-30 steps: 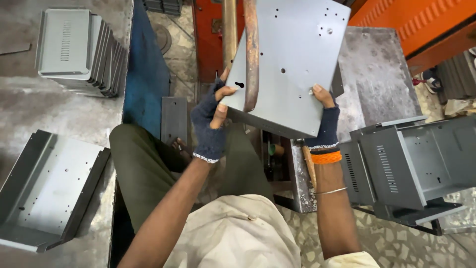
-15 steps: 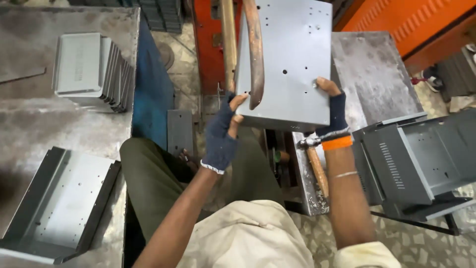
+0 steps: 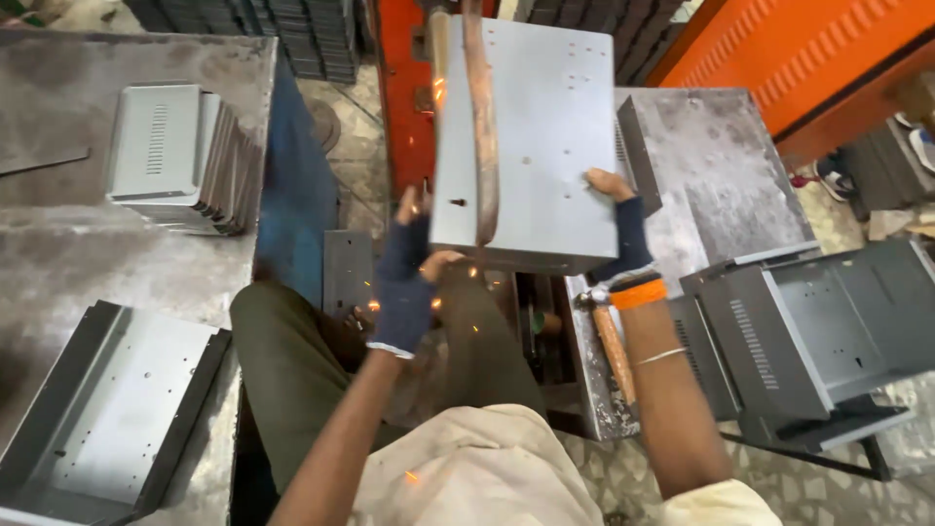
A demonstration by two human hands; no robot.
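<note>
- Grey sheet-metal panel (image 3: 555,146) with punched holes sits at twelve o'clock, pushed under a curved copper welding arm (image 3: 479,127); sparks fly at its near edge.
- Left hand (image 3: 409,273), in a dark fingerless glove, has its grip clamped on the panel's near-left corner, apparently steadying it.
- Right hand (image 3: 623,234) clamps the right edge, keeping it level.
- Wooden-handled hammer (image 3: 609,341) lies at four o'clock; stacked grey panels (image 3: 175,156) on the table (image 3: 58,253) at ten.

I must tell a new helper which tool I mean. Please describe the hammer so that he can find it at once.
Start from the grey metal panel that both hands hold up under the copper bar. Just below the right hand, on the steel bench edge, lies the hammer. It alone has a wooden handle; everything around it is grey sheet metal.
</note>
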